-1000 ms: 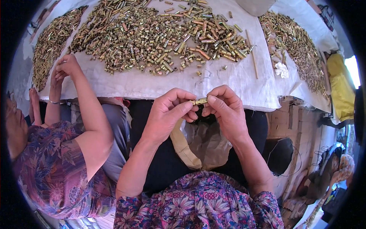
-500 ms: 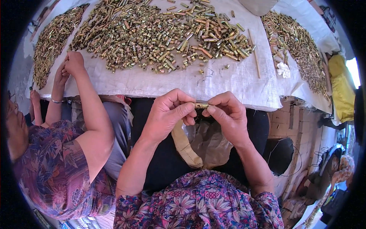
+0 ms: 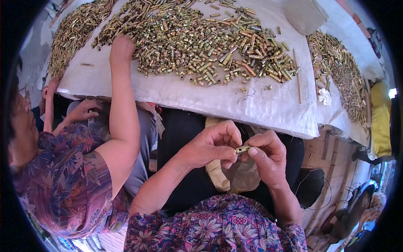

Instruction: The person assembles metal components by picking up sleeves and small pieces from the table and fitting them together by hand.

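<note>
A short brass-coloured metal tube (image 3: 242,149) with a dark slot in its side is held lengthwise over my lap. My left hand (image 3: 210,145) pinches one end between thumb and fingers, and my right hand (image 3: 268,157) pinches the other. The fingers cover both ends. Below them a bag with a beige rim (image 3: 217,174) and a grey plastic lining (image 3: 244,176) sits in my lap, partly hidden by my hands. Ahead, a large heap of similar metal tubes and short sleeves (image 3: 176,46) lies on the table's white woven sheet (image 3: 268,105).
At my left a co-worker's hand (image 3: 121,48) touches the heap's edge. Another pile (image 3: 77,35) lies far left, a third (image 3: 342,71) at right. A thin stick (image 3: 299,80) and crumpled white paper (image 3: 324,96) lie right of the heap. A dark container (image 3: 310,187) stands by my right leg.
My hands have come lower and nearer, slightly right, with the tube tilted now. The co-worker's hands have parted, one reaching to the heap. The view has shifted.
</note>
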Demonstrator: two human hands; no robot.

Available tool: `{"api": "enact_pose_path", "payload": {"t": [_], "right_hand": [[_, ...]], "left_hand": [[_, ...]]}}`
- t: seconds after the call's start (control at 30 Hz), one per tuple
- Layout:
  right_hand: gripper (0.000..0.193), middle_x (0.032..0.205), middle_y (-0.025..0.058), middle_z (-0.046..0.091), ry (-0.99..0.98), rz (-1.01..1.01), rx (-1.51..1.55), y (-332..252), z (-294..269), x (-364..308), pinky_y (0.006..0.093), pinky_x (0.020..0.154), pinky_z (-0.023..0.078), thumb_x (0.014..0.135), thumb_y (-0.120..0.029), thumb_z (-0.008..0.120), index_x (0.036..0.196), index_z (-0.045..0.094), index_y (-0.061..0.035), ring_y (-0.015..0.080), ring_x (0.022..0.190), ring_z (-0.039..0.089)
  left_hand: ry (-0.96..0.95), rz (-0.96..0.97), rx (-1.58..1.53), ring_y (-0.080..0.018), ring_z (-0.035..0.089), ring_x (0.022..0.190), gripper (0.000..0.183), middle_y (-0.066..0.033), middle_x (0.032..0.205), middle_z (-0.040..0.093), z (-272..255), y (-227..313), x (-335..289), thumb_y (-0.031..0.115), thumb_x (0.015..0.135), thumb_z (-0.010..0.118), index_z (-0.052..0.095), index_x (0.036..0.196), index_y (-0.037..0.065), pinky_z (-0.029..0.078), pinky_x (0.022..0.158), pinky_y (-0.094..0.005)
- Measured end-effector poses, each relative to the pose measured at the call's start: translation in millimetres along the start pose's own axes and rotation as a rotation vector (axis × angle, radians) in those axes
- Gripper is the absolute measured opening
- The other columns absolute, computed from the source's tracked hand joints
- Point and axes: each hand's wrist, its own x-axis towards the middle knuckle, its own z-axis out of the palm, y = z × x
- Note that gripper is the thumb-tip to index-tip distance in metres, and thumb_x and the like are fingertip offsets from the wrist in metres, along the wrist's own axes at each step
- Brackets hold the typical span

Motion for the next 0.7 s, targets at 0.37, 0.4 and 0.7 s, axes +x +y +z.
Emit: {"api": "enact_pose_path", "payload": {"t": [0.37, 0.4, 0.7], "right_hand": [[0.010, 0.087, 0.0086, 0.063, -0.093, 0.179, 0.136, 0, -23, 7, 0.0275, 0.069, 0.051, 0.092, -0.008, 0.061, 0.093, 0.055, -0.0011, 0.0123, 0.075, 0.061], [0.011, 0.085, 0.0068, 0.063, -0.115, 0.227, 0.007, -3, -36, 9, 0.0266, 0.070, 0.050, 0.091, -0.010, 0.063, 0.095, 0.057, -0.0009, 0.0110, 0.075, 0.060], [0.015, 0.082, 0.0096, 0.059, 0.017, -0.363, -1.016, 3, -6, 114, 0.0328, 0.065, 0.047, 0.080, -0.006, 0.068, 0.092, 0.062, -0.0015, 0.0220, 0.075, 0.058]], "left_hand": [[0.231, 0.037, 0.502, -0.0061, 0.058, 0.067, 0.017, -0.0008, 0.080, 0.062, -16, 29, -14, 0.012, 0.087, 0.068, 0.060, 0.100, 0.006, 0.049, 0.057, -0.0216], [0.384, 0.029, 0.611, -0.0056, 0.057, 0.067, 0.016, -0.0004, 0.080, 0.061, -29, 38, -18, 0.012, 0.087, 0.068, 0.061, 0.100, 0.006, 0.049, 0.058, -0.0221], [0.879, 0.245, 1.834, -0.0337, 0.061, 0.087, 0.020, -0.0097, 0.096, 0.061, -83, 65, 19, 0.011, 0.082, 0.063, 0.063, 0.102, 0.013, 0.050, 0.073, -0.0437]]}}
